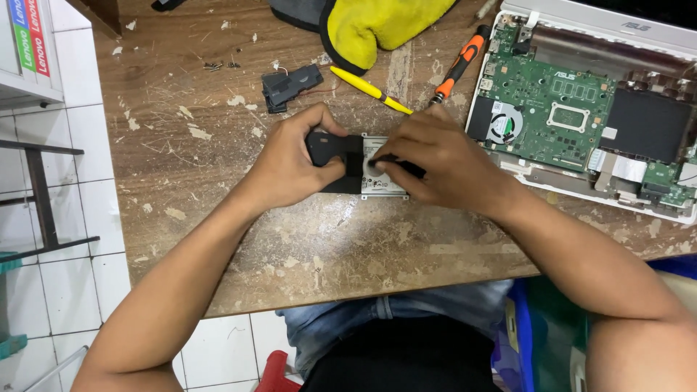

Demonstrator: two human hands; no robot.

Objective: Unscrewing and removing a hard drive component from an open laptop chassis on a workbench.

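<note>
Left hand (290, 163) grip closed around the black end of a flat drive (363, 170), mid-frame on the worn wooden worktop (239, 239). Right hand (443, 163) pinches a thin black tool (399, 165) shut, tip on the drive's pale label side. Just above: yellow pen (370, 90), orange-black screwdriver (457, 67), small black part (289, 86). Top centre yellow cloth (385, 22). Upper right, opened laptop (581, 109) with green board showing.
</note>
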